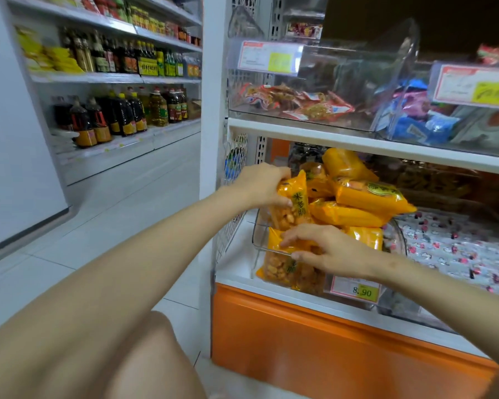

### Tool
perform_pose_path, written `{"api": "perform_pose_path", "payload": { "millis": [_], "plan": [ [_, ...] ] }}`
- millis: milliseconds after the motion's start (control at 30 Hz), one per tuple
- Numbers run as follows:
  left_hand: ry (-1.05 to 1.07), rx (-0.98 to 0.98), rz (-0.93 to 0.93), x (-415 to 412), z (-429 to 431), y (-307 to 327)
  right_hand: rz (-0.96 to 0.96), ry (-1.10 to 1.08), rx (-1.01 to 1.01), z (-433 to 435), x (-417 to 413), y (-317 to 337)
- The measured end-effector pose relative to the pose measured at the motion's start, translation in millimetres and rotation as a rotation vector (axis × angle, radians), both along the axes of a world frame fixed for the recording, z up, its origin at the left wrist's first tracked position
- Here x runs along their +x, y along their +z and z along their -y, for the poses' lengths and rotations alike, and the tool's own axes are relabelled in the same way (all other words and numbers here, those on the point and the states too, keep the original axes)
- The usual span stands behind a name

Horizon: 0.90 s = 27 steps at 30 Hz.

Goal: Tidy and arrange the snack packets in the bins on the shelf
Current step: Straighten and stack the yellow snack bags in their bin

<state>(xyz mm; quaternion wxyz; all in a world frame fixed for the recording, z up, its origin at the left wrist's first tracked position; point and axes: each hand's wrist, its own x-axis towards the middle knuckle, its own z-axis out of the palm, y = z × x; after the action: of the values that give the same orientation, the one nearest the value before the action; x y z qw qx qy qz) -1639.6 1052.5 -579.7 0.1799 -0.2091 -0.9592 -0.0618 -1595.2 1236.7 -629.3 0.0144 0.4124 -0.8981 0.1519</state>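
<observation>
Both hands are working in the orange snack bin!

The left hand (pixel 260 185) is gripping an upright packet (pixel 296 197), fingers curled round its top edge, above the clear bin (pixel 398 240) on the lower shelf (pixel 239 272). The right hand (pixel 329 251) is pinching the front packet (pixel 280 263) at the bin's front wall, fingers spread over it, thumb underneath. A pile of orange packets (pixel 369 197) is heaping up behind, just above the price tag (pixel 357 290).

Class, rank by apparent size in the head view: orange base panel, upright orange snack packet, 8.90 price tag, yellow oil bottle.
1. orange base panel
2. upright orange snack packet
3. 8.90 price tag
4. yellow oil bottle (farther away, so true size unsure)
</observation>
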Motion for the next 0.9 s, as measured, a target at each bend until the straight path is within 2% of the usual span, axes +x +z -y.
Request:
{"api": "perform_pose_path", "payload": {
  "millis": [167,400,567,633,767,900],
  "plan": [
    [-0.009,-0.057,0.138,-16.2,-2.7,10.5,-0.041,0.006,0.030,-6.2,4.6,-4.5],
    [-0.043,-0.069,0.109,-21.5,4.4,21.3,-0.064,0.011,0.045,-10.7,4.9,-4.0],
    [-0.037,0.040,0.056,-20.6,13.7,26.3,-0.051,0.011,-0.001,-13.4,6.4,-4.7],
    [-0.033,-0.017,0.063,-18.0,7.4,22.0,-0.051,0.004,-0.016,-13.8,5.8,-3.6],
    [-0.060,-0.227,0.183,-17.1,-8.9,-3.9,-0.053,0.006,-0.014,-16.5,3.2,-2.8],
    [-0.093,-0.227,0.351,-21.6,-8.1,-23.3,-0.030,0.015,-0.005,-21.8,0.6,-2.8]
  ]
}}
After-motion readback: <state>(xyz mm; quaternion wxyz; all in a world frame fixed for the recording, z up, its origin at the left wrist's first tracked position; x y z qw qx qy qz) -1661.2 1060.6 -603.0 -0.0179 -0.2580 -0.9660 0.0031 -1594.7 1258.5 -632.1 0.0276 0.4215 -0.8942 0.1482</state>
